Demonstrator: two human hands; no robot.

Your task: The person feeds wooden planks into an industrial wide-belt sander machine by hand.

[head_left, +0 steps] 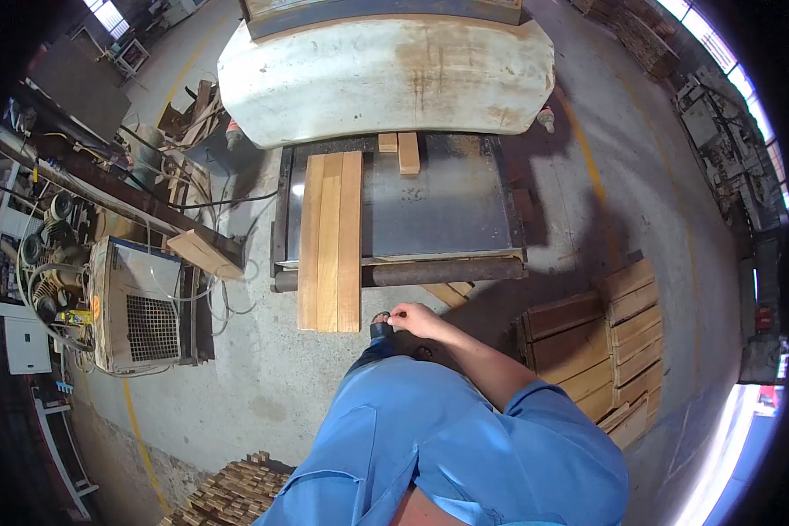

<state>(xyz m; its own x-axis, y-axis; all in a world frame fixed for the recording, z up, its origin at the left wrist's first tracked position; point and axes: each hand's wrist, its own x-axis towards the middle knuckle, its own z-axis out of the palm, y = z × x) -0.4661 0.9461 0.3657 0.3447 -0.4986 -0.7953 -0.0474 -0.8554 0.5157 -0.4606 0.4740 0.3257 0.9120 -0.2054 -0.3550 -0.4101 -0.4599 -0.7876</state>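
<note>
My right hand [409,319] hangs above the floor just right of the board ends. Its fingers are curled in together; whether anything small is in them cannot be seen. My left hand is out of view. Side by side, three long wooden boards [329,237] lie on the dark metal machine table [438,206], their near ends jutting past the roller [447,271]. Two short wood pieces [408,153] peek out from beneath the machine's white hood [386,83].
Right of me, stacked boards [574,355] stand on the floor. Many small wood pieces [237,493] are piled at the lower left. A boxy unit with a grille [153,329], hoses and a leaning wood piece [203,254] occupy the left side. Another wood piece [447,293] lies below the roller.
</note>
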